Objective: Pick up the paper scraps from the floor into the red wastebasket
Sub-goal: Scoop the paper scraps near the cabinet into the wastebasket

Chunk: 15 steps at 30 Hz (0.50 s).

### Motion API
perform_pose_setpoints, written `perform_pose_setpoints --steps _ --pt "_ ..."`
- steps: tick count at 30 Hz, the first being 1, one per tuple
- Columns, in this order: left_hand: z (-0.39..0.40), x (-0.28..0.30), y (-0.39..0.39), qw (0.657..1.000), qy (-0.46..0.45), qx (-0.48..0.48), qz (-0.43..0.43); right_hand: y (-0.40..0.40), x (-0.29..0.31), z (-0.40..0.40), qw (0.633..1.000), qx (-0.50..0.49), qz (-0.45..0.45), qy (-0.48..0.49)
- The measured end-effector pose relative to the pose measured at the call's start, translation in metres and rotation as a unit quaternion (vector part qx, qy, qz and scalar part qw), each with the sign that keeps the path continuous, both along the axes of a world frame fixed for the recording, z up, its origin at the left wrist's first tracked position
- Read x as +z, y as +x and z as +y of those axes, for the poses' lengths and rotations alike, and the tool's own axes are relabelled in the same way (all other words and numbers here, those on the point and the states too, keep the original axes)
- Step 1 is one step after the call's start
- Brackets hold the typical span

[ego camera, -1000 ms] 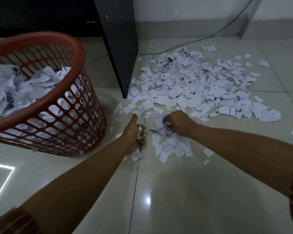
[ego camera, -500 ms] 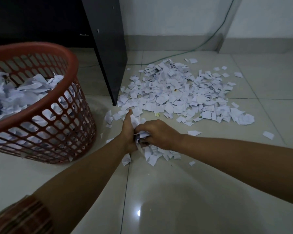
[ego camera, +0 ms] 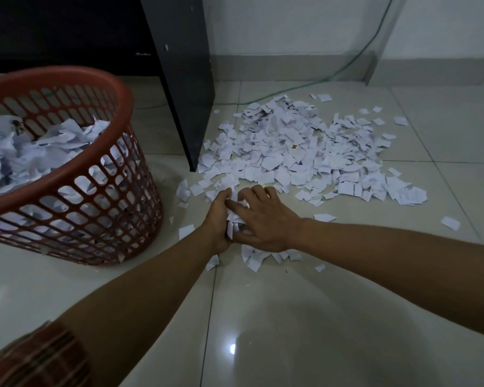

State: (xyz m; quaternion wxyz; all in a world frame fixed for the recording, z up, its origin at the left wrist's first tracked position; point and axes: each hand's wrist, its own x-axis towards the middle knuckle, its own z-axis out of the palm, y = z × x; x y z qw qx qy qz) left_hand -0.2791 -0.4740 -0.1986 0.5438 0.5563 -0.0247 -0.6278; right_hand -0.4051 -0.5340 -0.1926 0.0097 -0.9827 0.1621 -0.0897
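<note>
A wide pile of white paper scraps (ego camera: 299, 155) covers the floor tiles ahead and to the right. The red lattice wastebasket (ego camera: 76, 174) stands at the left, holding several crumpled papers. My left hand (ego camera: 217, 219) and my right hand (ego camera: 263, 222) meet at the near edge of the pile, a bunch of scraps (ego camera: 235, 216) squeezed between them. The left hand curls round the bunch from the left. The right hand lies over it with fingers spread, pressing it toward the left palm. A few scraps (ego camera: 259, 256) lie under and just behind the hands.
A black furniture panel (ego camera: 185, 79) stands upright on the floor between the basket and the pile. A green cable (ego camera: 344, 71) runs along the wall base. Loose single scraps (ego camera: 450, 222) lie at the right. Glossy tile stretches toward me.
My hands have come together from slightly apart. The right hand swept scraps left into the left hand and its fingers now spread over the bunch.
</note>
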Motion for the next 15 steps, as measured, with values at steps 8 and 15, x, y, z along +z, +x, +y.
perform_pose_setpoints --steps 8,15 --pt "-0.006 -0.009 0.003 0.991 0.058 0.020 -0.123 -0.006 -0.003 -0.006 0.990 -0.030 0.050 0.127" --pt "-0.003 -0.002 0.008 0.976 0.076 0.024 -0.202 -0.017 -0.008 -0.021 0.978 -0.069 0.053 0.191"
